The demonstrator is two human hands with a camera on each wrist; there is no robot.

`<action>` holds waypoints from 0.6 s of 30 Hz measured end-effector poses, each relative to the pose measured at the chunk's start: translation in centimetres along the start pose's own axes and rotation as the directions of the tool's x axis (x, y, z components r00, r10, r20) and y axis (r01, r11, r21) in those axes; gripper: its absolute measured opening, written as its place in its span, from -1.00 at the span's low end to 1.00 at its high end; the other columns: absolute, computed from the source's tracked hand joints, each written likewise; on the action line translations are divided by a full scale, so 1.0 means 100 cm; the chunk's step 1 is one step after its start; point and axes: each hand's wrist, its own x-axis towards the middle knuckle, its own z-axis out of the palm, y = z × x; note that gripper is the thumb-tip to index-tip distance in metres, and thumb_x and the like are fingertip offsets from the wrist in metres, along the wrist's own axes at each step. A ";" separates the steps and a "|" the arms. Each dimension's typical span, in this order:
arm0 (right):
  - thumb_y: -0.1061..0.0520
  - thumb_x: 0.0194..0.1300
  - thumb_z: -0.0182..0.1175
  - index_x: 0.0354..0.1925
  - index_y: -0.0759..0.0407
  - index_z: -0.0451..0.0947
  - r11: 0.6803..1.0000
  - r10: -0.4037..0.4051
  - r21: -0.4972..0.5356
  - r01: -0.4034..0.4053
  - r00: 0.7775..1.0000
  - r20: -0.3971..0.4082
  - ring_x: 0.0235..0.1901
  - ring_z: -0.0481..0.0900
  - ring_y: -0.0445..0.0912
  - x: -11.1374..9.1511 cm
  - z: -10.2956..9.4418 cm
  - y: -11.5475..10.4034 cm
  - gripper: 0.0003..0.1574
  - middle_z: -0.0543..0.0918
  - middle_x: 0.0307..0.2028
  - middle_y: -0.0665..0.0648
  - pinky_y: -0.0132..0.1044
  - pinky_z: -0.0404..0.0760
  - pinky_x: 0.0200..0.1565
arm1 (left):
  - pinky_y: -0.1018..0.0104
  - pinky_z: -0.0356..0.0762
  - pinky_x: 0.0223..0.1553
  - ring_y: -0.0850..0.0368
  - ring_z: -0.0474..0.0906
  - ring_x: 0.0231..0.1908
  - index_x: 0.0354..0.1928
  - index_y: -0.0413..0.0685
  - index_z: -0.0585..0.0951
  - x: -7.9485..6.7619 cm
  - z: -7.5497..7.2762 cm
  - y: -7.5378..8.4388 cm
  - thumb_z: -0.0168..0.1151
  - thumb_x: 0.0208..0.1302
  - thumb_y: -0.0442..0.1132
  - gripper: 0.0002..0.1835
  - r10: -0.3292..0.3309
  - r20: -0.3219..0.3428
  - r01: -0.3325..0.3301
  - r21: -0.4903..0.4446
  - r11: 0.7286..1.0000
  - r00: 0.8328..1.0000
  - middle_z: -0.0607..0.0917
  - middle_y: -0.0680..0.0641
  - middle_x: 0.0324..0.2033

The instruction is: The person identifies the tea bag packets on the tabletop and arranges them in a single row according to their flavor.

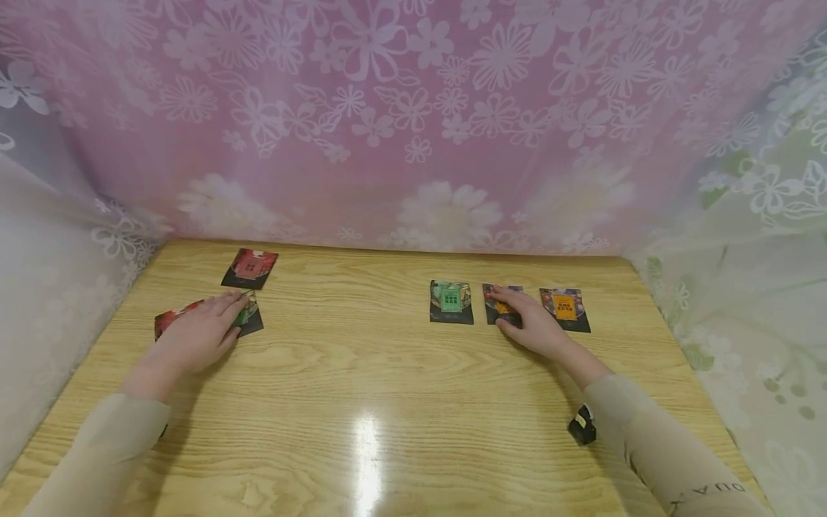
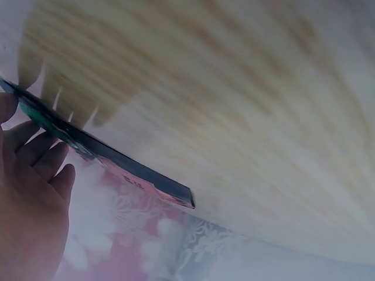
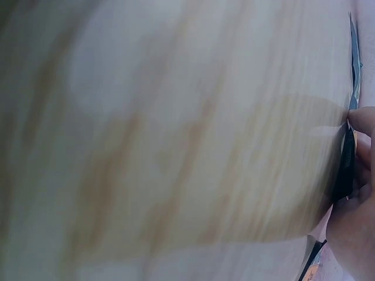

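Observation:
On the left of the table, my left hand [image 1: 199, 332] lies over a green-labelled food packet [image 1: 253, 321], fingertips near its top edge and thumb near its lower edge. A red-labelled packet [image 1: 166, 320] is partly covered by the same hand; another red-labelled packet [image 1: 253, 267] lies just behind. My right hand [image 1: 535, 324] holds an orange-labelled packet [image 1: 494, 305] between thumb and fingers, and hides part of it. In the right wrist view this packet's black lower part [image 3: 344, 170] bulges between thumb and fingers. Beside it are a green-labelled packet [image 1: 451, 303] and another orange-labelled packet [image 1: 568, 307].
The wood-grain table [image 1: 362, 373] has a bright reflection near its front. A small black object [image 1: 583, 425] shows by the right sleeve [image 1: 652, 438]. Flowered curtains hang behind the table [image 1: 413, 129] and along both sides.

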 end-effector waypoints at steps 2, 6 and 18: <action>0.15 0.56 0.23 0.60 0.23 0.29 1.000 -0.001 0.000 0.001 1.000 0.001 0.59 0.14 0.42 0.000 0.000 0.000 -0.24 0.22 0.63 0.36 0.50 0.22 0.51 | -0.40 0.38 0.46 -0.51 0.36 0.45 0.54 -0.41 0.32 0.001 0.001 0.003 0.20 0.56 -0.20 -0.34 0.004 0.000 -0.004 -0.002 1.000 1.000 0.39 -0.48 0.49; 0.16 0.56 0.23 0.59 0.24 0.29 1.000 -0.001 -0.004 0.001 1.000 -0.001 0.59 0.14 0.42 0.000 -0.001 -0.001 -0.24 0.23 0.63 0.36 0.50 0.21 0.51 | -0.37 0.39 0.46 -0.47 0.37 0.46 0.55 -0.39 0.31 0.005 0.003 0.010 0.20 0.56 -0.20 -0.33 0.022 -0.016 -0.022 0.002 1.000 1.000 0.40 -0.46 0.49; 0.17 0.55 0.23 0.59 0.24 0.29 1.000 0.000 -0.007 0.000 1.000 0.001 0.59 0.15 0.42 0.000 0.000 0.000 -0.24 0.22 0.63 0.37 0.50 0.21 0.52 | -0.24 0.37 0.54 -0.35 0.36 0.51 0.60 -0.35 0.26 0.031 0.007 0.044 0.15 0.60 -0.17 -0.32 0.109 -0.043 -0.109 0.010 0.994 0.993 0.40 -0.39 0.53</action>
